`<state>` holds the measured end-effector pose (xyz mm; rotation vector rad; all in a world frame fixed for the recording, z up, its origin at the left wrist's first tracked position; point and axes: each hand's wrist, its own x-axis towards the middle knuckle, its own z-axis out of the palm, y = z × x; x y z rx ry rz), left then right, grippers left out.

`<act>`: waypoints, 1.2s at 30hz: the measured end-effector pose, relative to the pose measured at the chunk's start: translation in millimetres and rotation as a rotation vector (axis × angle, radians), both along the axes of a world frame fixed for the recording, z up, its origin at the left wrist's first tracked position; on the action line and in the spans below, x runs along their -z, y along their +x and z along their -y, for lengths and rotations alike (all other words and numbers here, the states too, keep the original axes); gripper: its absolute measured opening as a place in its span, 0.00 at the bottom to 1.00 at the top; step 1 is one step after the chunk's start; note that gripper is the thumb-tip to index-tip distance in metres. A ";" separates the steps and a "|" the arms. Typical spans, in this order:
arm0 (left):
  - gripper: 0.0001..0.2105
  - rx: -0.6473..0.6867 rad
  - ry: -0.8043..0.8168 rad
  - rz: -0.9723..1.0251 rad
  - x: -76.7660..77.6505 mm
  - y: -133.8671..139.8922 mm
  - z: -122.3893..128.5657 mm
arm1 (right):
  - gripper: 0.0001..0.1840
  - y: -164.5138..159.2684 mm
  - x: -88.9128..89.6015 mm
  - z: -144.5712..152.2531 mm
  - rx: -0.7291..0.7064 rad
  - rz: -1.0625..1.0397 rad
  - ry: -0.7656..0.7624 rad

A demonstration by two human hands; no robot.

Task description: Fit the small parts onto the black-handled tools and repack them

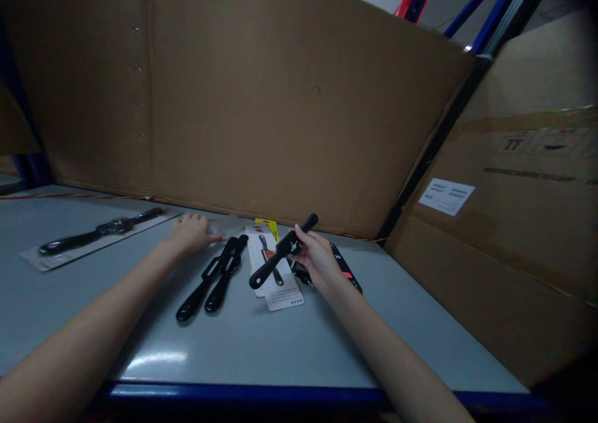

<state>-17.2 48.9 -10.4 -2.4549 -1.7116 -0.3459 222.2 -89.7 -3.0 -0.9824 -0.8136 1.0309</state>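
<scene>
A black spokeshave (283, 251) is gripped near its middle by my right hand (315, 255), raised and slanted above the table. Beneath it are printed packaging cards (284, 297), white with a tool picture and a yellow part. My left hand (189, 233) rests farther back, fingers and thumb apart, beside a clear plastic piece (227, 225); whether it presses on the plastic is unclear. Two more black spokeshaves, one on the left (205, 280) and one on the right (227, 276), lie side by side between my hands. Another spokeshave (112, 227), wrapped in clear plastic on a card, lies far left.
A dark phone-like device (346, 267) with a lit display lies behind my right wrist, beside a partly hidden black item (303, 275). Tall cardboard (280, 99) backs the grey table (233, 354). A large carton (504, 223) borders the right. Thin coloured wires (93, 196) run along the back.
</scene>
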 end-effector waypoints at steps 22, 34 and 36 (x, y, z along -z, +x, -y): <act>0.16 0.646 -0.677 0.897 -11.0 75.1 90.5 | 0.20 4.8 1.1 -5.1 0.050 0.760 -0.038; 0.11 0.662 -0.047 0.421 1.1 73.9 96.5 | 0.09 -2.6 8.2 -4.4 -0.178 0.863 -0.047; 0.11 0.670 -0.042 0.392 -0.3 74.1 98.5 | 0.06 -3.1 11.6 -6.1 -0.149 0.843 -0.032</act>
